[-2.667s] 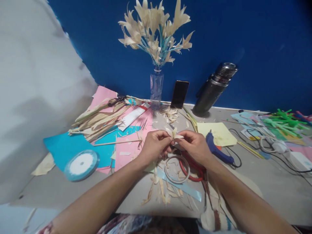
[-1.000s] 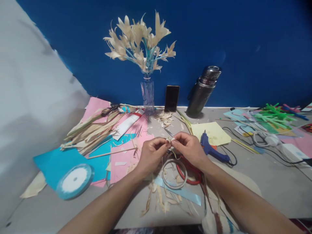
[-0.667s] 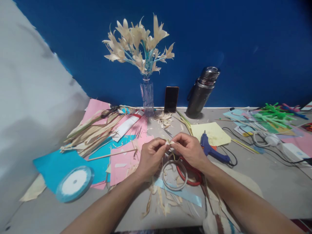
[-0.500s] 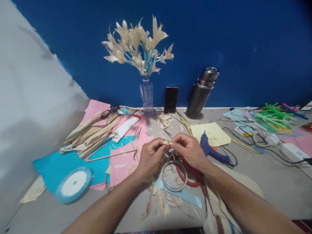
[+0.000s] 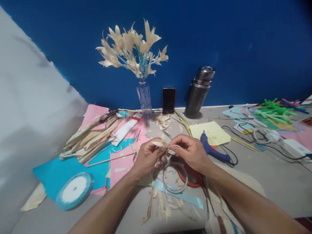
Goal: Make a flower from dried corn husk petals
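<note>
Between my two hands is a small cream flower of dried husk [image 5: 162, 141], its pale petals fanned out above my fingers. My left hand [image 5: 149, 156] pinches it from the left, fingers curled round its base. From the right, the thumb and fingertips of my right hand [image 5: 188, 151] close on a petal at its edge. Just below the hands lie a roll of tape [image 5: 175, 190] and red-handled scissors [image 5: 195, 182], the scissor blades hidden. Husk scraps [image 5: 162, 203] and a light blue ribbon strip [image 5: 192, 199] lie nearer to me.
A bottle [image 5: 144, 100] holding husk flowers [image 5: 131, 45] stands by the wall, with a phone [image 5: 169, 100] and a thermos [image 5: 198, 92]. A blue glue gun [image 5: 213, 151] lies right, its cord trailing. Left are a husk bundle [image 5: 91, 141] and a ribbon spool [image 5: 89, 183].
The flower's petals now stand up and spread visibly above my fingers, where only a small tip showed before. My left hand has turned slightly; the camera view has shifted a little.
</note>
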Tool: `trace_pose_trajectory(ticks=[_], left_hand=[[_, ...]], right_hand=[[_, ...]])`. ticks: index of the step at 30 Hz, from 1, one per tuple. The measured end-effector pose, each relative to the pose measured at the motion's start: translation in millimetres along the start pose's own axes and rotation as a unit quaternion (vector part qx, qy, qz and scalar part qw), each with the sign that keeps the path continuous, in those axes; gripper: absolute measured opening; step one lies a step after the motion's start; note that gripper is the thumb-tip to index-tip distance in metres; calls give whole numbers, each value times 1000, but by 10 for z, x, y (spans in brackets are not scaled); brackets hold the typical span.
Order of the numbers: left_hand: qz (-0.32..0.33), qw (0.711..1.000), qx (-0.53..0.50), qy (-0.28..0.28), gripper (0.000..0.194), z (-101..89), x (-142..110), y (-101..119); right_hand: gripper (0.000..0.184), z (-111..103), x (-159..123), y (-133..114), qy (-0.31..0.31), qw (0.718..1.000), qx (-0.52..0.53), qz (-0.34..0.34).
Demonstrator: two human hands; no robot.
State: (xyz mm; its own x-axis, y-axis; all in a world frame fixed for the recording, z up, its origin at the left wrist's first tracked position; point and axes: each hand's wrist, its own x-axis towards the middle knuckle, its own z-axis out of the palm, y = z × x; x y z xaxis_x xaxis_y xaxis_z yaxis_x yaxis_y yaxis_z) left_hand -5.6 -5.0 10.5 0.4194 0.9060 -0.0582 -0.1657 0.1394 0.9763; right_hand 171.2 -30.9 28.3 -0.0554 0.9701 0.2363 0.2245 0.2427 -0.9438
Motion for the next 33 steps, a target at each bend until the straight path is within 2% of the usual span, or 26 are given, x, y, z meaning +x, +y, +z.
trace_pose_trajectory(ticks=[7,11,15,21,28,33], left_hand=[[-31,998,-42,-22,23,-36,26,-53],[-34,999,-16,-36,22,-32,24,-29],[-49,999,5,-23,23,-18,23,-16],[-44,998,29,-18,20,-25,27,-28],[-28,999,32,-10,14,8,12,37],[-28,998,44,-26,18,15,2,85]], right_hand=[[13,-33,-15,-29,-22,1000,-5,-18],[12,-56,-12,-19,-11,999,-38,-37],[12,-64,5,6,12,993,-92,-73],[10,-50,14,25,15,987,-116,-111],[9,-24,0,38,35,983,-146,-110],[9,-7,2,37,36,983,-152,-100]])
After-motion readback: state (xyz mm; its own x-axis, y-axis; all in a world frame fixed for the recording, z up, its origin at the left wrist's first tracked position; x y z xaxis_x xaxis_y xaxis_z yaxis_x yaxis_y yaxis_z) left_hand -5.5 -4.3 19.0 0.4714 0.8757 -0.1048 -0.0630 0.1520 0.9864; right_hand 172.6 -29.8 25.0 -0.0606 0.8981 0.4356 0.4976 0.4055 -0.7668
